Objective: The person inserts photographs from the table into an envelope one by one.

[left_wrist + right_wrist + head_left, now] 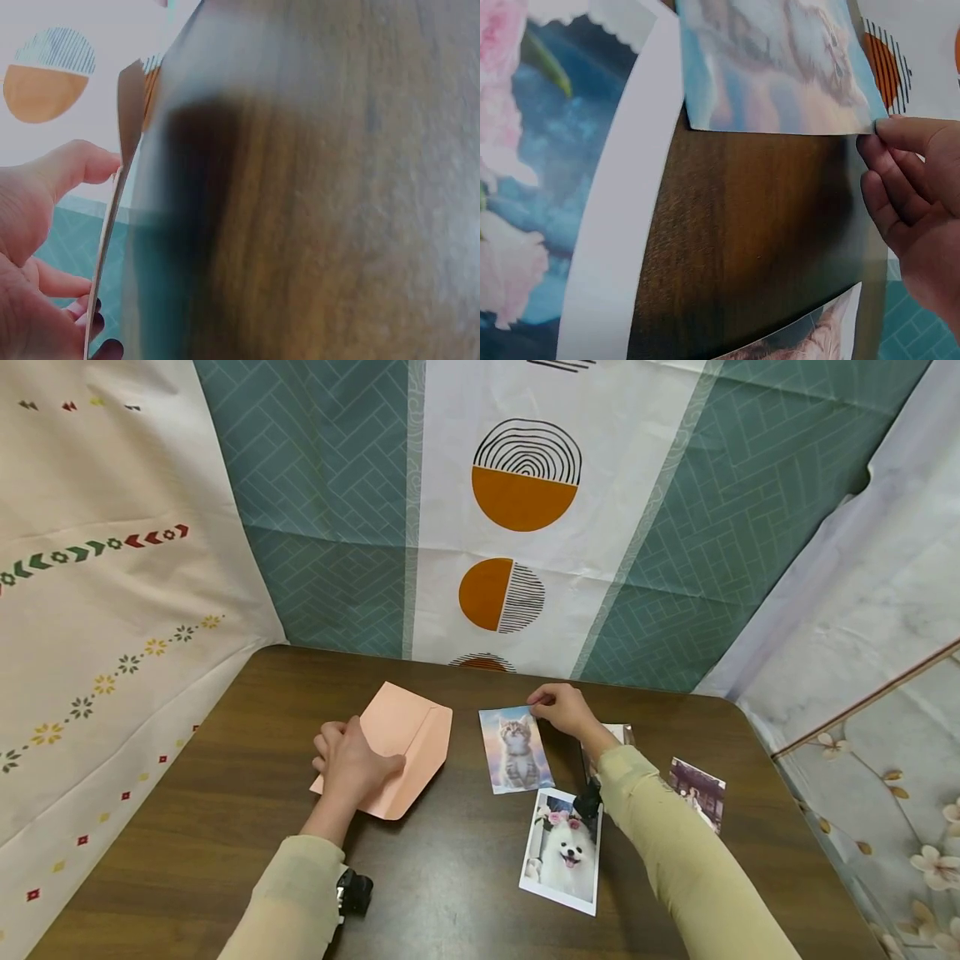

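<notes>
My left hand [356,764] grips a pink envelope [405,731] with its flap open, thumb on the near face and fingers around the far left edge. In the left wrist view the envelope [112,202] shows edge-on, raised above the wood. Between thumb and fingertips, my right hand [562,706] pinches the top right corner of a kitten picture card [516,752]. The right wrist view shows that corner of the kitten card [780,67] between the thumb and fingers of the right hand [922,187].
A white-bordered photo of a fluffy white dog [566,856] lies below the kitten card. Another photo [618,732] is partly hidden under the right forearm, and a dark purple picture [697,789] lies farther right on the brown table [195,827]. Patterned cloths [337,485] hang around the table.
</notes>
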`<state>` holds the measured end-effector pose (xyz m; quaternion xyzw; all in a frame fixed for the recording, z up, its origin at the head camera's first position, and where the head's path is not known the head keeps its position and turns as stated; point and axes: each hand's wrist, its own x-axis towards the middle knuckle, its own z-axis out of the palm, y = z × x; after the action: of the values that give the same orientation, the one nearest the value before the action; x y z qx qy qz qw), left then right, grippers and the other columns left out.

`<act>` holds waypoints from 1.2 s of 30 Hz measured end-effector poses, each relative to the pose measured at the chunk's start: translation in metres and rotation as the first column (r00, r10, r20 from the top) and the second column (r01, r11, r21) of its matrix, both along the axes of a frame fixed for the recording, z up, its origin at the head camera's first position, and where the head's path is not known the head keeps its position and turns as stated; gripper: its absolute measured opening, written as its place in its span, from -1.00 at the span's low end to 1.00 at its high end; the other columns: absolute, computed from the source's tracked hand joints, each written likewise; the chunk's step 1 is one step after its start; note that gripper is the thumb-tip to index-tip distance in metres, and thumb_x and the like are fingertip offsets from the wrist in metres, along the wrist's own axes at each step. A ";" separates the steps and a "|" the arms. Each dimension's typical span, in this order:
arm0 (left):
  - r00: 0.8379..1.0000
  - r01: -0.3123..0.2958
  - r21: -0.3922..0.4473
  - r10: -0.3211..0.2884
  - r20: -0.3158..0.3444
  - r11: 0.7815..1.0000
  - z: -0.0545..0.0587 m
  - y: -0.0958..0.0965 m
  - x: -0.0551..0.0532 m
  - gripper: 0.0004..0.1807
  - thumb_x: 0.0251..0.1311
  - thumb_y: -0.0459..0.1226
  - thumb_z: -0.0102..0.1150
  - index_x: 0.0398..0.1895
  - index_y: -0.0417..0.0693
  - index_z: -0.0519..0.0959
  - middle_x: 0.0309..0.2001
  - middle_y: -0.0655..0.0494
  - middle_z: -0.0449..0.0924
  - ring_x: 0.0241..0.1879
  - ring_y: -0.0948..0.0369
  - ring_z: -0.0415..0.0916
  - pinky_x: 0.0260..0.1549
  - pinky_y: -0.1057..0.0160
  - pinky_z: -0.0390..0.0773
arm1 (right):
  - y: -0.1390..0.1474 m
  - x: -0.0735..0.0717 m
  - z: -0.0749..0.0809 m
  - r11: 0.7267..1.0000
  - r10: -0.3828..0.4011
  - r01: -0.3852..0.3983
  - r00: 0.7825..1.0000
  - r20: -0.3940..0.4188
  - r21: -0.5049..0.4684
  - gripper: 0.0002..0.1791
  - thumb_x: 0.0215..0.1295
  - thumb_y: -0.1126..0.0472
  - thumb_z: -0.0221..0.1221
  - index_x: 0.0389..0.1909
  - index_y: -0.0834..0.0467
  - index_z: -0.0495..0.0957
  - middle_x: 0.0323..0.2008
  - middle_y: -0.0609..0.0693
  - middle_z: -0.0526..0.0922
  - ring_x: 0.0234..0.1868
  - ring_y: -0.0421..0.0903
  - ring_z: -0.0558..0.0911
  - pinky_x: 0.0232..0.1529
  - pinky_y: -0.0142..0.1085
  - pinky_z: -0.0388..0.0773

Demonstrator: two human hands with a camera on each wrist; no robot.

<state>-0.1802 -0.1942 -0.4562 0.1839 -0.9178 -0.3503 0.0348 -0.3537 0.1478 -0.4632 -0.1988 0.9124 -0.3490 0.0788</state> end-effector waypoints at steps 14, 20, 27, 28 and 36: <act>0.992 -0.042 0.021 0.045 -0.117 0.999 0.011 0.019 0.000 0.07 -0.09 -0.15 0.56 0.52 -0.32 0.27 0.28 -0.38 0.15 0.34 -0.30 0.02 0.15 -0.34 0.22 | 0.008 -0.001 0.016 0.865 -0.010 0.178 0.941 0.339 -0.469 -0.73 0.53 0.35 0.23 0.12 0.44 0.61 -0.12 0.01 0.68 -0.13 -0.05 0.74 0.07 -0.14 0.72; 0.987 -0.066 0.035 0.070 -0.141 0.997 0.012 0.026 -0.002 0.09 -0.11 -0.13 0.59 0.52 -0.30 0.28 0.28 -0.37 0.16 0.34 -0.29 0.03 0.15 -0.35 0.22 | 0.009 0.001 0.024 0.781 0.017 0.269 0.893 0.449 -0.564 -0.82 0.61 0.34 0.14 0.11 0.29 0.60 0.02 0.04 0.57 -0.05 -0.08 0.67 0.20 -0.06 0.66; 0.983 -0.087 0.042 0.093 -0.158 0.995 0.014 0.033 -0.003 0.08 -0.09 -0.10 0.62 0.51 -0.28 0.29 0.27 -0.34 0.17 0.33 -0.28 0.05 0.14 -0.33 0.23 | -0.009 0.005 0.026 0.796 0.089 0.191 0.902 0.423 -0.575 -0.80 0.58 0.38 0.17 0.10 0.34 0.63 0.02 0.05 0.60 -0.10 -0.10 0.72 0.17 -0.09 0.68; 0.983 -0.089 0.043 0.095 -0.159 0.995 0.014 0.034 -0.003 0.09 -0.09 -0.10 0.62 0.52 -0.28 0.29 0.27 -0.34 0.17 0.32 -0.27 0.05 0.14 -0.33 0.24 | -0.012 0.005 0.026 0.805 0.097 0.175 0.904 0.416 -0.568 -0.78 0.57 0.38 0.18 0.11 0.38 0.63 0.00 0.05 0.61 -0.13 -0.10 0.72 0.14 -0.10 0.69; 0.980 -0.107 0.045 0.113 -0.163 0.993 0.015 0.039 -0.003 0.16 -0.04 -0.08 0.57 0.61 -0.32 0.21 0.27 -0.34 0.18 0.32 -0.28 0.05 0.11 -0.31 0.25 | -0.033 0.008 0.028 0.858 0.108 0.102 0.922 0.371 -0.504 -0.66 0.54 0.40 0.20 0.19 0.56 0.54 -0.14 0.05 0.66 -0.28 -0.12 0.72 0.19 0.13 0.63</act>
<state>-0.1834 -0.1548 -0.4413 0.2054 -0.8936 -0.3783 0.1271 -0.3453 0.1149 -0.4348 -0.1412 0.7518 -0.6117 0.2016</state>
